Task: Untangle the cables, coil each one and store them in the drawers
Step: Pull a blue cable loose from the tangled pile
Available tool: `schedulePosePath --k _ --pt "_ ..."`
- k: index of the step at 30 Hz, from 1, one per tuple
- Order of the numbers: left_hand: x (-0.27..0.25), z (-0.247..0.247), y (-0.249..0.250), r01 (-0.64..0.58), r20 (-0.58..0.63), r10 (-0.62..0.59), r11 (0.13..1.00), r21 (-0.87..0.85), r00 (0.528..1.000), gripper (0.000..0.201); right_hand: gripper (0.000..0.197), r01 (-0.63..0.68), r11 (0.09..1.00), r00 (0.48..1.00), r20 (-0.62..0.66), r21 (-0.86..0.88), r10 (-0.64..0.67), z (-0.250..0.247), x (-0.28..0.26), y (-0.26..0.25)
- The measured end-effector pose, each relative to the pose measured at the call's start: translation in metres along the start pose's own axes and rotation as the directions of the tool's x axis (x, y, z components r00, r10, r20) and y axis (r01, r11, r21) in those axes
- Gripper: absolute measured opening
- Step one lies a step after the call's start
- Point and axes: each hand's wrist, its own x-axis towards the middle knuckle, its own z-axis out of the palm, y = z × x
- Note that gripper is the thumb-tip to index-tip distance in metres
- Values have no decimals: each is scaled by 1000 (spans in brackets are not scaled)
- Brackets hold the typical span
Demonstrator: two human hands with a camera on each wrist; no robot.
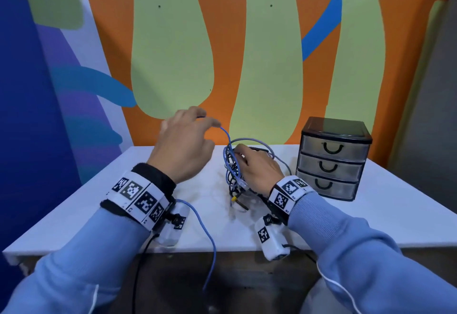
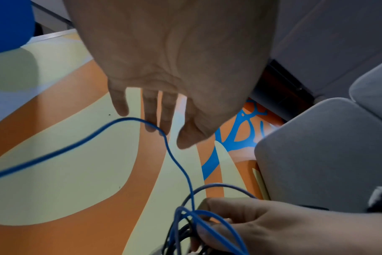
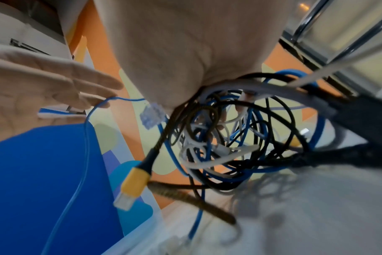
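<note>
Behind everything, a painted wall (image 1: 269, 48) in orange, pale green and blue is filling the far side of the scene. Below it, a white desk (image 1: 385, 217) is carrying the work. A small black drawer unit (image 1: 333, 159) with three translucent drawers, all pushed in, is standing at the far right of the desk.

Near the middle of the desk, just left of the drawers, a tangle of cables (image 1: 233, 175) is sitting in a heap: blue, black, white and grey strands looped through one another. The right hand (image 1: 257, 167) is resting on top of it, its grip curling into the loops and holding them. A yellow-booted plug (image 3: 134, 182) on a black braided lead is hanging out of the near side.

The left hand (image 1: 184, 145) is raised above the desk, left of the heap, fingers (image 2: 152, 110) spread and nearly straight. A blue cable (image 1: 209, 239) is draping over those fingertips; one run is dropping into the tangle, the other is trailing under the left wrist and off the near edge of the desk.
</note>
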Motion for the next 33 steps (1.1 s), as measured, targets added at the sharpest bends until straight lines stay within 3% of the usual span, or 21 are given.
schedulePosePath --k 6,10,14,17,19,25,29,33 --pt "-6 11 6 -171 -31 179 969 178 983 35 25 -6 1000 996 93 -4 6 2 -3 -2" --pt "-8 22 16 -315 114 300 934 166 947 16 23 -37 998 993 113 42 32 5 -3 1" --pt "-7 38 22 -207 261 157 962 177 953 29 20 -114 976 989 111 186 95 10 -7 6" --pt "-3 44 29 -94 280 61 990 106 958 32 38 -89 937 994 93 338 61 17 -10 23" --pt "1 46 36 -66 269 24 987 147 963 30 36 -71 921 995 97 384 36 17 -13 28" --pt "12 51 52 -46 328 -32 973 226 944 25 35 -98 831 995 76 548 68 15 -24 29" --pt "13 54 59 -40 351 -39 976 215 936 18 16 -168 788 986 85 593 146 16 -26 29" --pt "8 59 66 -65 332 -5 978 199 943 13 26 -224 783 974 111 580 197 11 -23 29"
